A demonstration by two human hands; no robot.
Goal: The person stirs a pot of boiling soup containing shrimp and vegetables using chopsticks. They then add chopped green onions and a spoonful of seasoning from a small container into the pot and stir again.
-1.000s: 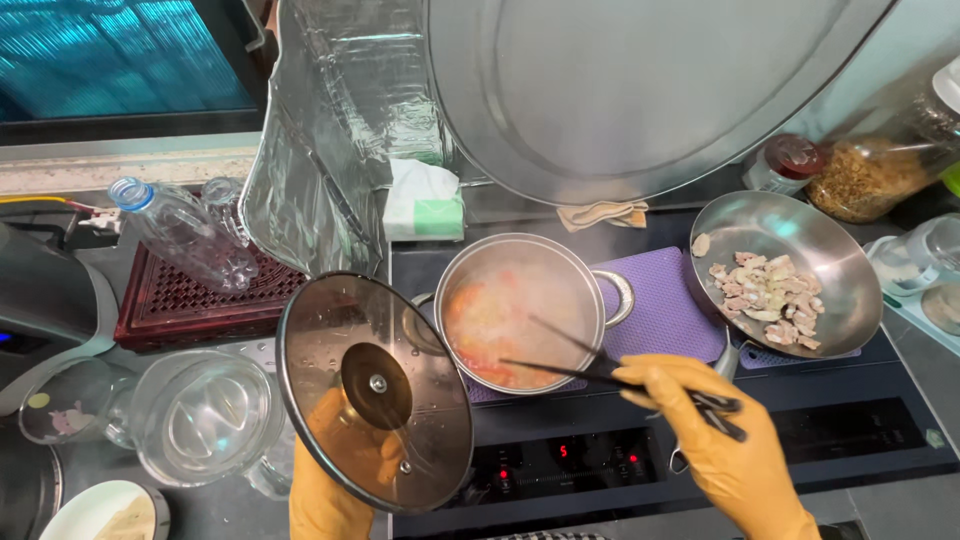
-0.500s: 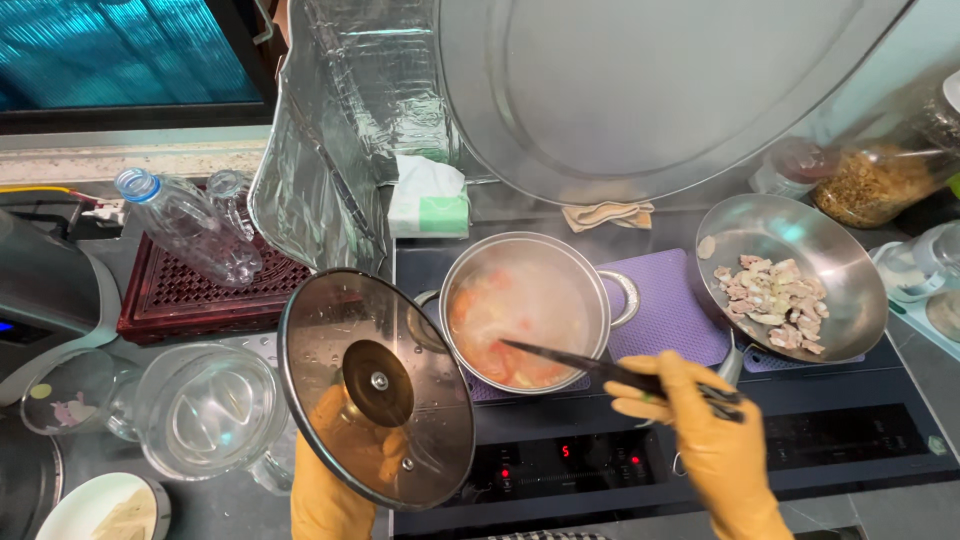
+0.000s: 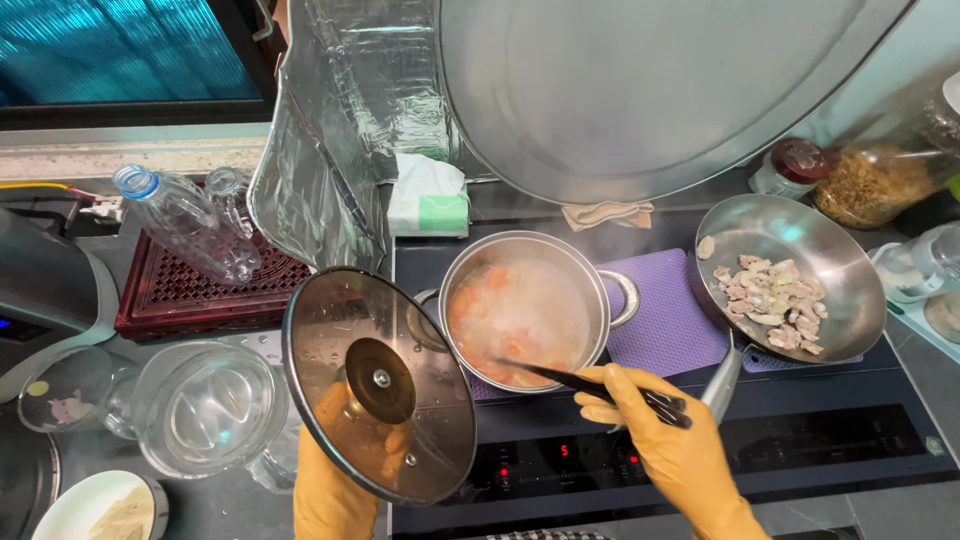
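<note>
Glass lid (image 3: 380,385) is being held off, tilted, left of the steaming pot (image 3: 525,310) w/ left hand (image 3: 330,490) fingers clenched under it, while black chopsticks (image 3: 590,385), pinched in right hand (image 3: 670,450), are being dipped into the orange broth; meat in pan (image 3: 785,275) apparently not yet added.

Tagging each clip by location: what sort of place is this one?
Most likely a home kitchen, at the stove. A steaming pot sits on a black induction cooktop, a pan of meat pieces stands beside it, and the left hand holds the glass lid aside.
</note>
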